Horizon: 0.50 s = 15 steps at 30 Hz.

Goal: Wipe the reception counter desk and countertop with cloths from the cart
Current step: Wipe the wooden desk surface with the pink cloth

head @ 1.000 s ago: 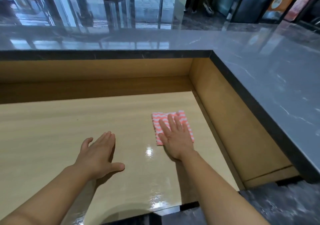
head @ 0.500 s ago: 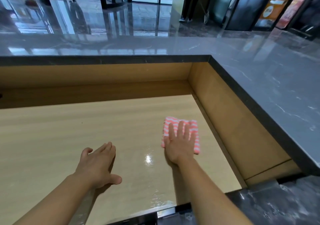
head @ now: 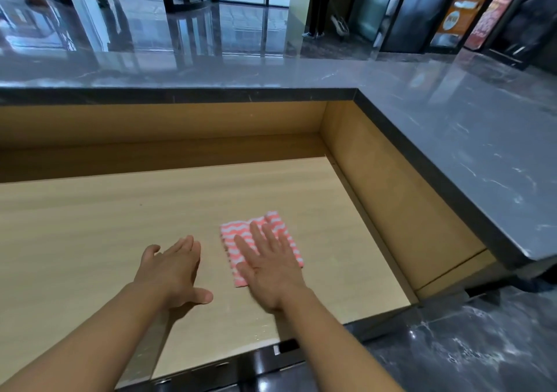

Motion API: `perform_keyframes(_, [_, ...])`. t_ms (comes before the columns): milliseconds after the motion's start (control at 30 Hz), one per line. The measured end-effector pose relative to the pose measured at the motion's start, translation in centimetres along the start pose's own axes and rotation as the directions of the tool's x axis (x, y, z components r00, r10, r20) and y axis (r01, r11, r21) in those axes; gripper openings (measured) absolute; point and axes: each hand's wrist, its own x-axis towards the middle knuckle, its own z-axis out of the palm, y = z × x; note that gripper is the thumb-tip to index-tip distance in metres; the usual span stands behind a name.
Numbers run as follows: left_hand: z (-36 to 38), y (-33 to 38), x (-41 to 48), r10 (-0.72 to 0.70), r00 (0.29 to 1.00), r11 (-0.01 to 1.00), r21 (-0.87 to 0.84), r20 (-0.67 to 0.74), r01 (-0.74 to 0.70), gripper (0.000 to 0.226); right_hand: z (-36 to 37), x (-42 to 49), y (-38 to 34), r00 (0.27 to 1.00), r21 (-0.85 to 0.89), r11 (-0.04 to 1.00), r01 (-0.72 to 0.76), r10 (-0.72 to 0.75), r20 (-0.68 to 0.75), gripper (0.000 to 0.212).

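Two flat hands: right hand (head: 272,274) on striped cloth (head: 281,231), no lettering.

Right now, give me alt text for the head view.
A person's right hand presses a pink-and-white striped cloth flat on a light wooden desk, while the left hand rests open beside it. A grey stone countertop wraps behind and right.
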Motion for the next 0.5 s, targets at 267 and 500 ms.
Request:
perform_keyframes(267, [0.2, 0.0, 0.1, -0.006, 1.000, 1.000, 0.001, 0.015, 0.006, 0.111, -1.8, -4.5, 13.8, 0.929, -0.037, 0.928, -0.370, 0.370, -0.017, 0.092])
perform_keyframes(500, [0.2, 0.1, 0.2, -0.015, 1.000, 1.000, 0.000, 0.005, 0.015, 0.108, -1.1, -4.1, 12.3, 0.838, 0.101, 0.834, -0.543, 0.546, -0.006, 0.058])
